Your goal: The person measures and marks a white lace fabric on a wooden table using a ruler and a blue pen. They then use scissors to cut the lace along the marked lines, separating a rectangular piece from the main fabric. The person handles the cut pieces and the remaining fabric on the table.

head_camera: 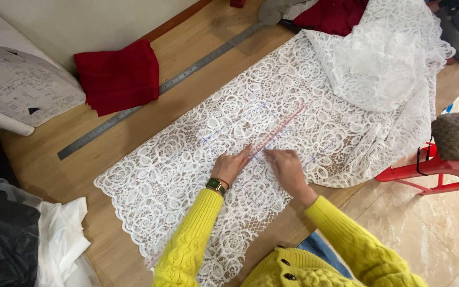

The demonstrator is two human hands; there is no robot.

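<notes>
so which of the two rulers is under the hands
The clear pink-edged ruler lying on the white lace fabric; the left hand presses its near end. The long grey metal ruler lies apart on bare table.

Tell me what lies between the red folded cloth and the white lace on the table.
In the head view, a long metal ruler lies on the bare wooden table, running diagonally between the red folded cloth and the white lace.

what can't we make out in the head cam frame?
- Right hand: fingertips blurred, so whether it grips a marker is unclear.
- Left hand: palm faces down on the clear ruler; contact underneath hidden.
- White lace: faint lines too thin to trace.
- Red stool: cut off by the right edge.
</notes>
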